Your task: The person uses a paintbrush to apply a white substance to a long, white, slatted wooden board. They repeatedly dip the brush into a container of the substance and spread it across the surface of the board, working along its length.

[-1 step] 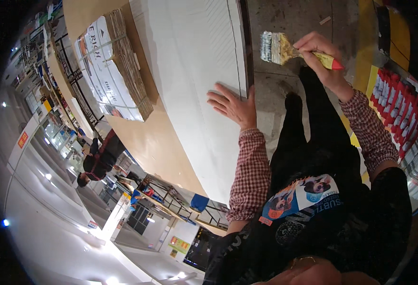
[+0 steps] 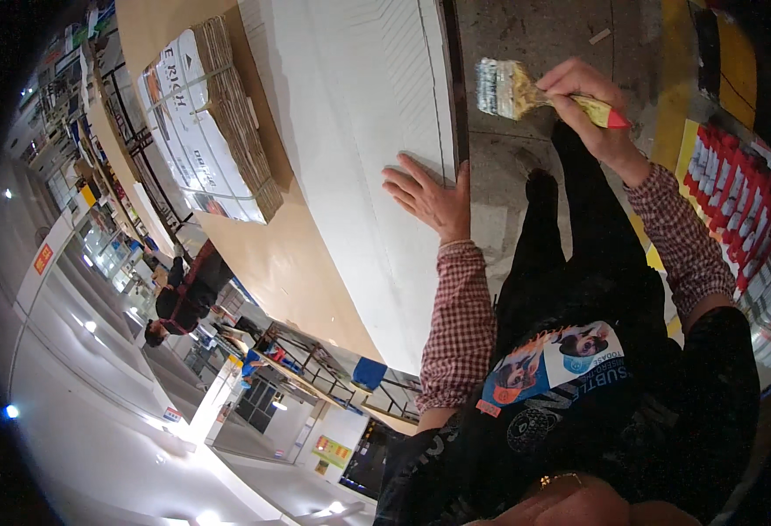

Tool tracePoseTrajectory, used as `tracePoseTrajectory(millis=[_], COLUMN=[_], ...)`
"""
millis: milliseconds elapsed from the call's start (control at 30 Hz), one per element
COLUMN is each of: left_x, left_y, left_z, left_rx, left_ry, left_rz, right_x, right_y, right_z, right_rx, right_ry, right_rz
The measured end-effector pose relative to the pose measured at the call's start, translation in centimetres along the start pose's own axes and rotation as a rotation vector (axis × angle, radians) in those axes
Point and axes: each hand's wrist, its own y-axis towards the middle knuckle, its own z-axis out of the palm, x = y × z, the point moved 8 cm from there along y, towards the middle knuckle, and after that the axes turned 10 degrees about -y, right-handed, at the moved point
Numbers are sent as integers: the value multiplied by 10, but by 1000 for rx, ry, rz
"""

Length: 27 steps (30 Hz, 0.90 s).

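My left hand [image 2: 431,195] rests with spread fingers on a large white sheet [image 2: 350,175], close to its dark right edge [image 2: 458,105]. In my right hand [image 2: 589,110] is a paintbrush [image 2: 518,90] with a yellow handle tipped in red. Its wide bristles point left and are coated with whitish and bluish-grey matter. The brush is held in the air just right of the sheet's edge, above the floor, not touching the sheet.
A strapped bundle of flat cartons [image 2: 206,123] sits on a brown board [image 2: 254,254] at the left. Red and white stacked items [image 2: 740,202] stand at the right, by yellow floor marking [image 2: 670,88]. Another person [image 2: 188,294] stands beyond the table, near benches.
My right hand and the paintbrush have shifted slightly left, toward the sheet's edge. My left hand stays in almost the same place.
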Motion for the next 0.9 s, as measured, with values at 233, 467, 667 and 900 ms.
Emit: tracePoseTrajectory(millis=[233, 467, 667, 900], left_x=[3, 5, 5, 5], left_y=[16, 26, 28, 26], left_z=[-39, -56, -55, -52], left_rx=[193, 252, 247, 213], left_ry=[-226, -386, -346, -336], left_rz=[166, 181, 178, 251], right_x=[-5, -9, 2, -2], right_y=[13, 25, 11, 9], right_z=[14, 36, 40, 50], right_rx=[31, -8, 43, 11], right_ry=[-23, -21, -60, -24], right_rz=[36, -54, -9, -17])
